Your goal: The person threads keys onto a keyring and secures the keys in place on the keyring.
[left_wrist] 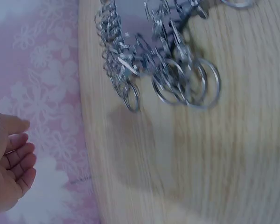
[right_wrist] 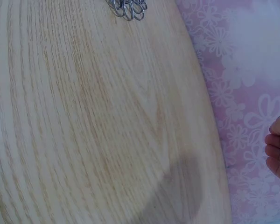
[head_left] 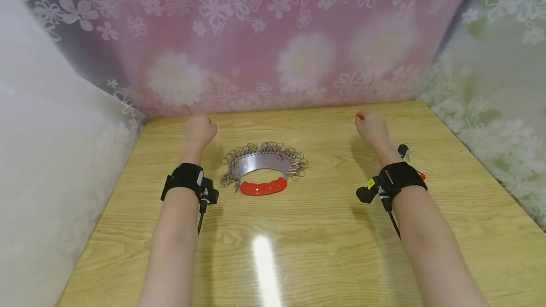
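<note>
A curved metal plate with a red grip lies on the wooden table, and many small metal rings hang along its outer edge. To its left, my left hand hovers near the table's far edge. Its fingers are loosely bent and hold nothing, as the left wrist view shows of the same hand. Well to the right of the plate, my right hand is also raised, with fingers loosely curled round nothing. Only part of that hand shows in the right wrist view.
Beside my right wrist lies a black-headed key, partly hidden, with a small red thing behind the wrist strap. Flowered cloth hangs behind the table, and more cloth closes both sides.
</note>
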### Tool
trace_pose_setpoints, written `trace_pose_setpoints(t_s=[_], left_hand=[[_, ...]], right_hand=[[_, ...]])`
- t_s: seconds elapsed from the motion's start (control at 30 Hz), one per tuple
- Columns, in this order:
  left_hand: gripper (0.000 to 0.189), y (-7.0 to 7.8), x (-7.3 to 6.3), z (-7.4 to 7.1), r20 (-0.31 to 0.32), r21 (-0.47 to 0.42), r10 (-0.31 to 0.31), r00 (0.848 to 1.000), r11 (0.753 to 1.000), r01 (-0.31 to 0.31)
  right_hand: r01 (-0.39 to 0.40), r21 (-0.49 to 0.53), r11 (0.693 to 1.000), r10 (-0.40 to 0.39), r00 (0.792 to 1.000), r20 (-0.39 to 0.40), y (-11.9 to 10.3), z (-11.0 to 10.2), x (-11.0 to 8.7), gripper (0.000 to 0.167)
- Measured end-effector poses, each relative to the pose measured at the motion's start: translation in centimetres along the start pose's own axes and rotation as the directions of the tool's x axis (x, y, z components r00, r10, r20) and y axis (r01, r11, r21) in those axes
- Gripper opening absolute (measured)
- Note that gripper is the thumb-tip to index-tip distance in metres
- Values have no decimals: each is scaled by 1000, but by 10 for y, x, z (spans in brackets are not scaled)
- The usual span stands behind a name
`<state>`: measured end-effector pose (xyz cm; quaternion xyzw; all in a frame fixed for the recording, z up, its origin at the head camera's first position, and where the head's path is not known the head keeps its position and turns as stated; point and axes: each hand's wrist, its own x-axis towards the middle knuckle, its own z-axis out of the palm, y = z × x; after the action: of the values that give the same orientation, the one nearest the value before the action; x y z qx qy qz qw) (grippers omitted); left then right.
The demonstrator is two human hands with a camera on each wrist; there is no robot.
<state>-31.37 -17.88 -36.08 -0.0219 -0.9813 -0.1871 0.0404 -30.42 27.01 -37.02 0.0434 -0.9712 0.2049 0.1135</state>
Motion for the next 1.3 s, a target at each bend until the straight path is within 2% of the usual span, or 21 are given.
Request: trace_pose_setpoints(t_s=[0.07,0.17,0.27,0.33,0.43,0.5,0.57,0.67,0.73,0.87,1.0,1.07,1.17,1.3], left_hand=[[33,9,3,2,-38,-54,20,999,998,-22],[36,28,5,5,-37,-155,69,997,985,-74],[32,52,4,10,-7,-159,151,988,976,-151],[27,71,1,15,20,-136,215,976,968,-211],[19,100,-6,26,79,-116,305,949,948,-295],[21,118,-11,35,110,-91,370,922,928,-362],[22,132,-15,47,135,-72,425,895,905,-419],[23,148,-21,64,154,-26,481,863,875,-483],[26,155,-25,74,174,2,505,846,859,-513],[31,160,-32,92,223,24,516,827,845,-534],[28,162,-38,106,282,36,510,813,841,-540],[27,163,-41,109,305,58,505,808,837,-544],[28,165,-43,111,327,90,488,809,836,-541],[28,166,-46,111,354,122,484,800,824,-553]], right_hand=[[5,27,1000,-5,1000,-27,-1,-5,-3,29],[19,64,998,-16,998,-56,3,-15,-8,26],[28,96,995,-20,996,-82,11,-25,-17,24],[30,98,995,-19,994,-106,18,-33,-23,22],[10,94,995,0,994,-112,31,-44,-34,22],[-6,82,997,16,993,-118,42,-50,-41,22],[-19,73,997,27,993,-113,53,-54,-47,23],[-31,47,998,35,994,-100,72,-57,-58,24],[-28,31,999,31,996,-85,83,-57,-64,25],[-40,-13,999,40,999,-20,102,-53,-70,24],[-73,-53,996,78,992,97,112,-49,-75,26],[-93,-75,993,105,980,169,113,-47,-77,30],[-115,-98,988,138,953,269,114,-42,-80,34],[-135,-99,986,161,928,335,113,-30,-84,34]])
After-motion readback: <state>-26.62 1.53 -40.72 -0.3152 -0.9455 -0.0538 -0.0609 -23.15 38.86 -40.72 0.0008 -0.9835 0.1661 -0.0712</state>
